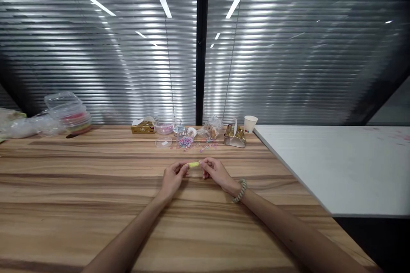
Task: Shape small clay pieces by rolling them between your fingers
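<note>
A small yellow strip (194, 164) is stretched level between my two hands, above the wooden table (96, 204). My left hand (174, 175) pinches its left end between thumb and fingers. The other end is pinched by my right hand (218, 172), whose wrist wears a beaded or coiled band (241, 191). What the strip is made of is too small to tell. Just beyond the hands stands a clear tub (185, 140) of small colourful pieces, with more of them scattered around it. A clear round lid (163, 142) lies to its left.
Along the back are a gold box (143, 126), a clear round container (165, 126), a crumpled plastic bag (212, 129), a gold tissue pack (235, 135) and a paper cup (250, 123). Stacked plastic containers (72, 115) stand far left. A white table (339, 170) adjoins at right; window blinds (128, 64) rise behind.
</note>
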Tool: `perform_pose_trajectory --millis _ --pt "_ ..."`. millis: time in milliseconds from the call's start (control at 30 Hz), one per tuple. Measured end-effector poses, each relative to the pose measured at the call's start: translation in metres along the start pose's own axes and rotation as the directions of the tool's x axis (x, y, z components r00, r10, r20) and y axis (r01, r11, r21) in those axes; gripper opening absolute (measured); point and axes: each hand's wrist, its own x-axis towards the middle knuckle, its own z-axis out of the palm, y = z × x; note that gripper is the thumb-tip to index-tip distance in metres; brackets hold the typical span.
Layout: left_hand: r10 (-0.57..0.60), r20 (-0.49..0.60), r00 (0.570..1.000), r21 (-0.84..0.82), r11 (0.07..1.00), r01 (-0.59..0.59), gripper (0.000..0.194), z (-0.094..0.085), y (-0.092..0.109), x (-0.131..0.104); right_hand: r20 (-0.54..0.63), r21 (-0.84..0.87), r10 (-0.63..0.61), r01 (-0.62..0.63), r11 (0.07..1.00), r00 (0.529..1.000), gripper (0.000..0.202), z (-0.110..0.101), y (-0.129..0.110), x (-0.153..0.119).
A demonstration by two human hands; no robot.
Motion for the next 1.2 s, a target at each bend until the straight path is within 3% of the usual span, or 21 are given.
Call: perform_pose_trajectory --millis 233,367,467,833,1000,1200 --pt "-0.08 0.038 0.996 -0.067 0.994 0.082 0.04 0.0 0.007 -0.003 0.021 0.011 -0.006 0.006 1.0 1.0 0.045 0.002 -0.003 -0.002" --pt "-0.06 0.018 0.998 -0.057 0.997 0.061 0.039 0.0 0.003 -0.002 0.056 0.134 -0.026 0.018 0.991 0.998 0.033 0.002 0.0 -0.001" --pt "-0.051 0.023 0.998 -0.01 0.999 0.051 0.039 0.0 0.001 -0.001 0.054 0.187 -0.035 0.024 0.982 0.998 0.042 0.001 0.002 0.0" --pt "-0.03 0.142 0.989 0.033 0.999 0.026 0.039 -0.001 0.01 -0.004 0.064 0.076 -0.009 0.004 0.997 0.998 0.034 0.001 0.001 -0.001" --pt "-0.034 0.1 0.994 0.061 0.998 0.028 0.038 -0.001 0.012 -0.005 0.07 0.051 -0.024 0.021 0.998 0.997 0.04 0.0 0.001 -0.002" --pt "-0.001 0.098 0.995 -0.047 0.999 0.006 0.036 0.001 0.015 -0.007 0.084 -0.004 -0.047 0.047 0.999 0.995 0.035 0.0 0.0 -0.001"
